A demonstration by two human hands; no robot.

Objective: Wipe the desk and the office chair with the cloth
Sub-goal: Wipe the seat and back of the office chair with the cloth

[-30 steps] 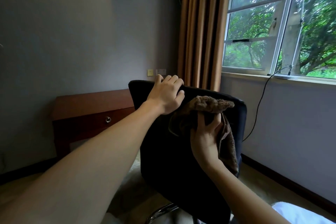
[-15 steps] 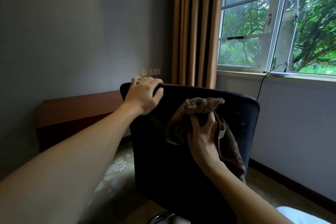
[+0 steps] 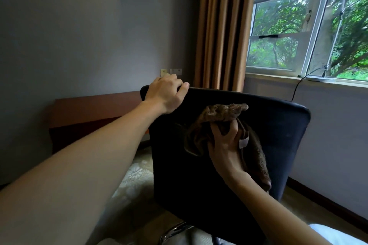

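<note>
Head view, writing: the only label is a small white tag (image 3: 244, 143) on the cloth's edge; any print on it is too small to read.
Cloth (image 3: 223, 114): brown and fluffy, bunched into a ridge at the top, with one loose end hanging down to the right of the wrist. It lies against the facing side of the chair's backrest, below the top edge.
Office chair (image 3: 278, 135): dark, with a wide backrest and rounded corners, and it fills the middle of the view.
Right hand (image 3: 225, 145): fingers curled into the cloth, clutching it and holding it to the backrest.
Left hand (image 3: 166, 93): fingers hooked over the backrest's top left corner, grasping it.
Desk (image 3: 95, 109): reddish-brown wood against the grey wall, behind and left of the chair.
Hidden or cut off: the desk's right end is behind the chair and the left forearm. The seat cannot be seen. Only part of the chrome base (image 3: 173, 230) shows at the bottom edge. The left fingertips are out of sight over the backrest.
Surroundings: tan curtain (image 3: 221, 26), window (image 3: 288, 26) onto green trees, and a black cable (image 3: 296, 87) running down from the sill.
</note>
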